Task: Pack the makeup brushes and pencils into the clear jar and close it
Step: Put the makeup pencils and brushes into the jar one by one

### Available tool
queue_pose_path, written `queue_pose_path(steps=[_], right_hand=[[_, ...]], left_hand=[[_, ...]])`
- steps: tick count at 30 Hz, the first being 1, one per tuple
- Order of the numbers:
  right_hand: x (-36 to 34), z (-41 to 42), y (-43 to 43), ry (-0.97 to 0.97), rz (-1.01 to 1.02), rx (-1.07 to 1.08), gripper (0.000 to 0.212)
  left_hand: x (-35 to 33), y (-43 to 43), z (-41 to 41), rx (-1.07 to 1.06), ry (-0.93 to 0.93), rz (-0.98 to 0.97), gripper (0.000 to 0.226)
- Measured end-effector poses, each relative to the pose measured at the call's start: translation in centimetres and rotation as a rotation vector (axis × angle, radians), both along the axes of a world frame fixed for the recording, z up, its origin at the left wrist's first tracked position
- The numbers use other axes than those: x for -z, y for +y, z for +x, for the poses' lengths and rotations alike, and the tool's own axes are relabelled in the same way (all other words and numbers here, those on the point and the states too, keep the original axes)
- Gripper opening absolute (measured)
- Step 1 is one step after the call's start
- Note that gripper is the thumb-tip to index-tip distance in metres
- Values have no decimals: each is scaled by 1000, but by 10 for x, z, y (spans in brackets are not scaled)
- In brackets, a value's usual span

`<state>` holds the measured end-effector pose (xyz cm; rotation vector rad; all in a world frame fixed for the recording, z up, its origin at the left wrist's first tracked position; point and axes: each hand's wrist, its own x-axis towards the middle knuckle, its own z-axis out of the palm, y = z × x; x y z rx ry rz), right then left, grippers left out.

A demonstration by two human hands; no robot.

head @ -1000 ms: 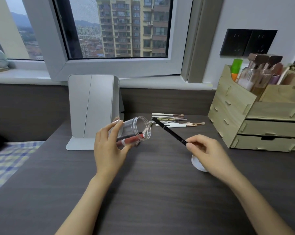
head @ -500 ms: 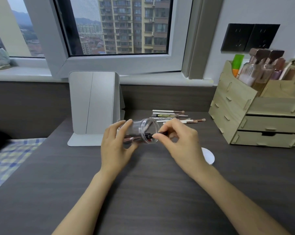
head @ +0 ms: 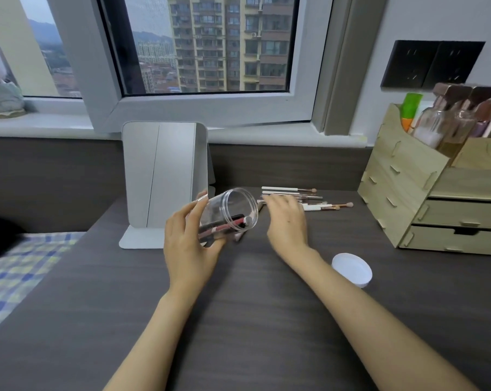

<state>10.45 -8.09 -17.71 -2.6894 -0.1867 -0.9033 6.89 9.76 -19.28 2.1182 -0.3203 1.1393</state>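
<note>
Head view: pencils (head: pixel 224 224) inside tilted clear jar (head: pixel 230 213)

black pencil (head: pixel 224 221): now inside jar (head: pixel 233 213) | right hand (head: pixel 286 221): empty, moved to brushes (head: pixel 317 203)

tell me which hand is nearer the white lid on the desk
Right. The right hand is up-left of the white lid, reaching toward the brushes. The left hand holds the clear jar, farther left.
</note>
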Motion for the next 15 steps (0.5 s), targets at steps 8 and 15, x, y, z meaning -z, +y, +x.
queue_pose_path(steps=[8,15], right_hand=[[5,46,19,317,-758,26,28],[-7,14,7,315,-777,-73,27]], left_hand=[[-1,2,2,-5,-3,7,71],[-1,3,3,0,2,-5,75]])
